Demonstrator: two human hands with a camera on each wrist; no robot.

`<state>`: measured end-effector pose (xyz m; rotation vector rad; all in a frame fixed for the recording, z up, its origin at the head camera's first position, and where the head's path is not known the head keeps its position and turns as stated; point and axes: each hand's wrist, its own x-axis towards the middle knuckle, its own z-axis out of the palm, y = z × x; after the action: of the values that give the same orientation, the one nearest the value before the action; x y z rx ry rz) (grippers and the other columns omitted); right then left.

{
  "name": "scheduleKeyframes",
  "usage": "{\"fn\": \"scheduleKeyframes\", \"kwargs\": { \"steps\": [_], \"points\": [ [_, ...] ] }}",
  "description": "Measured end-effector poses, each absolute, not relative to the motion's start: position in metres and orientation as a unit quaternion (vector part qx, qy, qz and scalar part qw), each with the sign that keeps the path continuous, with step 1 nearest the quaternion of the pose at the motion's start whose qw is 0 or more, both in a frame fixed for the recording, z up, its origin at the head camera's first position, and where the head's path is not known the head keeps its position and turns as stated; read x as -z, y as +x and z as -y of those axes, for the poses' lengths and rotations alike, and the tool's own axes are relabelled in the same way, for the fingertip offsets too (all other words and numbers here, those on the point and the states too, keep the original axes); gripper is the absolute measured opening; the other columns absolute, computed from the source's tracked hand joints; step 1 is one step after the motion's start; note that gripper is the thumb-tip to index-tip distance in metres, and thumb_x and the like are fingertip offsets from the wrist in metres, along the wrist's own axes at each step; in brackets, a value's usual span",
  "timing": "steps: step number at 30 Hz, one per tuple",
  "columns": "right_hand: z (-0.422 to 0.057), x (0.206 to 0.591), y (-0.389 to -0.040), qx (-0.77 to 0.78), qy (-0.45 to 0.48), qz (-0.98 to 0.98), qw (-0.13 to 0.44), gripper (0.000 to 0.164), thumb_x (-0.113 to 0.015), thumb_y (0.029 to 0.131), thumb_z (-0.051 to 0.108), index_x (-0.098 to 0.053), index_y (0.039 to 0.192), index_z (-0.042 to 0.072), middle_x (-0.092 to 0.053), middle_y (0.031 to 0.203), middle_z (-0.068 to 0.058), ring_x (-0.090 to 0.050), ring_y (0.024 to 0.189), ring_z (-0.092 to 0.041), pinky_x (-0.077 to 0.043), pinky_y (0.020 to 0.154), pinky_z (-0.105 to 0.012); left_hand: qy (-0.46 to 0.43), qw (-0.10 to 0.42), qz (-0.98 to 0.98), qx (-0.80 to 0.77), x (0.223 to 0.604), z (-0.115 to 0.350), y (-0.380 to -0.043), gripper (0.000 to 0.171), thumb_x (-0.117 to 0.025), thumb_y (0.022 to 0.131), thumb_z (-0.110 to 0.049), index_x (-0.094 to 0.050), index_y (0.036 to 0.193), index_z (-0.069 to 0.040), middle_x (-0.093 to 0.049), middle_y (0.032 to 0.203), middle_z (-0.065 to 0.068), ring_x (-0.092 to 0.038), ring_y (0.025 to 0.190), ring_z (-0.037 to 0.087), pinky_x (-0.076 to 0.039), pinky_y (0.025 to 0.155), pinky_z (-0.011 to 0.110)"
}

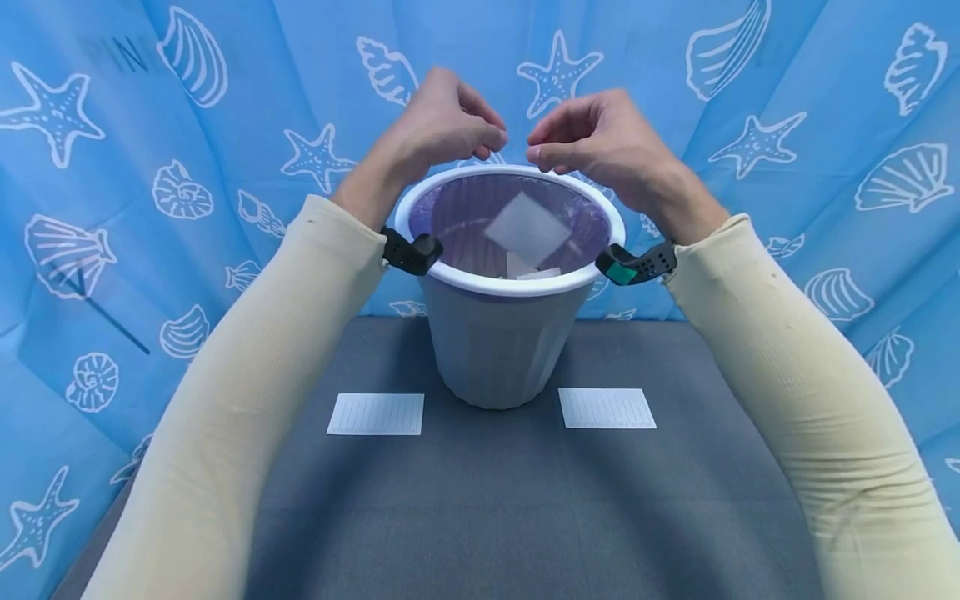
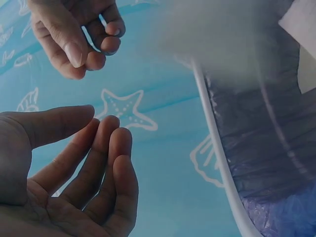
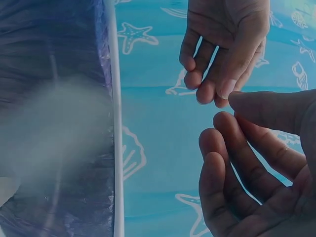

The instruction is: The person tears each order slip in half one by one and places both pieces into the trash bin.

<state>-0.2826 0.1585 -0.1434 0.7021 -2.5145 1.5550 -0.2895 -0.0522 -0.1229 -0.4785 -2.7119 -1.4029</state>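
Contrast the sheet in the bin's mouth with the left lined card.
Sheet shows within the mouth of the bin; left card lies flat on the table. Sheet appears corner-up, left card's long edges nearly level in the head view. Sheet shows no visible lines; left card has a row of them. Both pale, four-sided.

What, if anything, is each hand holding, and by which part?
Nothing is held: the left hand and right hand are both empty. The white sheet seen in the mouth of the bin touches neither.
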Motion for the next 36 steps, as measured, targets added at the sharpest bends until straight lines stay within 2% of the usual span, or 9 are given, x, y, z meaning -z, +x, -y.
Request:
{"fn": "scheduleKeyframes", "kwargs": {
  "steps": [11, 19, 23, 30, 36],
  "points": [
    [-0.163, 0.153, -0.274, -0.528, 0.237, 0.815, 0.040, 0.014, -0.078, 0.090, 0.009, -0.075, 0.102, 0.002, -0.071, 0.089, -0.006, -0.064, 0.082, -0.020, -0.052, 0.076, -0.028, -0.161, 0.038, 0.884, 0.437, 0.135, 0.065, -0.280, 0.025, -0.068, 0.098, -0.020, -0.073, 0.118, -0.004, -0.067, 0.110, 0.007, -0.063, 0.096, 0.019, -0.050, 0.083, 0.029],
    [-0.177, 0.167, -0.244, -0.545, 0.250, 0.798, 0.059, 0.013, -0.077, 0.091, 0.009, -0.076, 0.103, 0.003, -0.072, 0.092, -0.008, -0.065, 0.082, -0.021, -0.052, 0.073, -0.027, -0.187, 0.059, 0.859, 0.473, 0.146, 0.083, -0.253, 0.022, -0.070, 0.098, -0.018, -0.074, 0.115, -0.005, -0.070, 0.108, 0.008, -0.064, 0.099, 0.020, -0.051, 0.089, 0.031],
    [-0.184, 0.178, -0.227, -0.588, 0.262, 0.763, 0.061, 0.014, -0.077, 0.090, 0.004, -0.075, 0.103, -0.001, -0.071, 0.094, -0.011, -0.065, 0.080, -0.020, -0.053, 0.071, -0.025, -0.202, 0.071, 0.837, 0.504, 0.158, 0.093, -0.237, 0.020, -0.071, 0.097, -0.014, -0.075, 0.113, -0.003, -0.072, 0.105, 0.010, -0.066, 0.097, 0.021, -0.051, 0.089, 0.034],
    [-0.199, 0.204, -0.199, -0.563, 0.265, 0.775, 0.111, 0.018, -0.076, 0.091, 0.005, -0.074, 0.107, -0.003, -0.070, 0.098, -0.011, -0.063, 0.082, -0.022, -0.052, 0.074, -0.025, -0.223, 0.134, 0.793, 0.551, 0.188, 0.112, -0.210, 0.018, -0.073, 0.094, -0.010, -0.075, 0.110, 0.000, -0.072, 0.105, 0.012, -0.067, 0.093, 0.023, -0.053, 0.085, 0.030],
    [-0.208, 0.235, -0.181, -0.604, 0.277, 0.735, 0.132, 0.016, -0.073, 0.090, -0.005, -0.072, 0.106, -0.007, -0.071, 0.097, -0.011, -0.065, 0.084, -0.021, -0.053, 0.077, -0.023, -0.231, 0.175, 0.765, 0.575, 0.221, 0.124, -0.188, 0.021, -0.075, 0.093, -0.011, -0.075, 0.109, 0.002, -0.073, 0.101, 0.011, -0.067, 0.088, 0.024, -0.054, 0.079, 0.028]
  ]
}}
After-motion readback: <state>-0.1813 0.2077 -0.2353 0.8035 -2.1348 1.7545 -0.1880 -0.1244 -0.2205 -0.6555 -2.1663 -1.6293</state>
